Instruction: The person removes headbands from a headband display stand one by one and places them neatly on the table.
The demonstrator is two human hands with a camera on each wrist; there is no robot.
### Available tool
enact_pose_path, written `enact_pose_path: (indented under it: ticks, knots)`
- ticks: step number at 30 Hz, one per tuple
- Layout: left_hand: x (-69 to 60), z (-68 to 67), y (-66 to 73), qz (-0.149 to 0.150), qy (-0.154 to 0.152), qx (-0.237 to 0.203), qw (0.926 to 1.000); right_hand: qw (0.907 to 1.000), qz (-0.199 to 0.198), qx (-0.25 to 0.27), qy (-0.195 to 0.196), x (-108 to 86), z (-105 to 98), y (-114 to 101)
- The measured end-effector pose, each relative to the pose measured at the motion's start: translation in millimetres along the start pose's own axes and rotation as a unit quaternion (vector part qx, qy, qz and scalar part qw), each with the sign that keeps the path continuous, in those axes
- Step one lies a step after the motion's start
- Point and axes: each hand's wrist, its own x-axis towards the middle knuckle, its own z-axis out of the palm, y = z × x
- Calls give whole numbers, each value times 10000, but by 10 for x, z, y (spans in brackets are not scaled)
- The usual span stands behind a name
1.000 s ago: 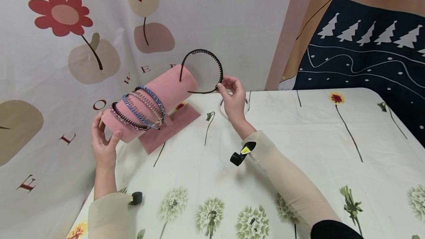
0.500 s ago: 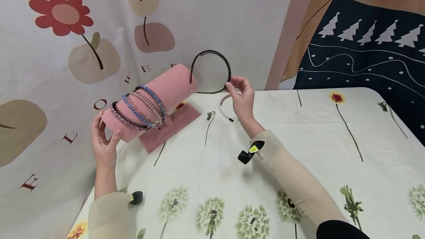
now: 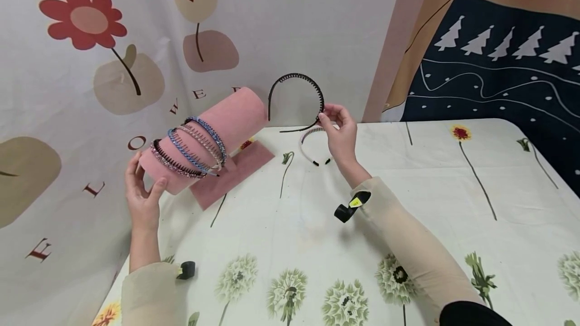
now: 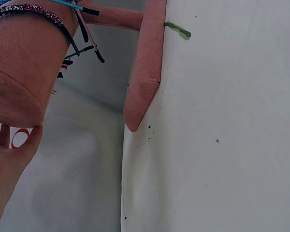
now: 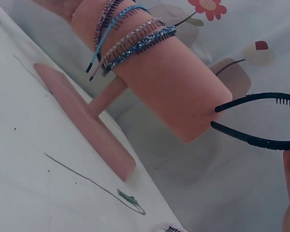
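A pink velvety headband stand [image 3: 235,114], a cylinder on a post and flat base, stands at the table's left. Several glittery toothed headbands [image 3: 207,132] ring its left half, in blue, pale pink and dark multicolour. My left hand [image 3: 144,200] holds the stand's left end, thumb and fingers on its rim in the left wrist view. With thumb and fingers, my right hand [image 3: 341,135] pinches a black toothed headband [image 3: 296,75] by one side. That headband is off the cylinder's right end, its open ends towards the stand. In the right wrist view the right hand is partly cut off.
A white toothed headband [image 3: 305,153] lies on the floral tablecloth [image 3: 272,230] behind and below the right hand, which hides part of it. A flower-printed backdrop [image 3: 294,14] hangs close behind the table. At the right is a dark cloth [image 3: 489,84] with white trees.
My right hand has moved right with the black headband, away from the cylinder's right end, uncovering more of the white headband. The left hand and stand have stayed put.
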Motion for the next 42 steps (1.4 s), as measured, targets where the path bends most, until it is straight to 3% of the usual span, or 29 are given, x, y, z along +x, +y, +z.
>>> enact_pose_path:
  ticks: [42]
  knots:
    - [0, 7, -16, 152, -10, -179, 9997, 9935, 109, -1133, 54, 145, -507, 41]
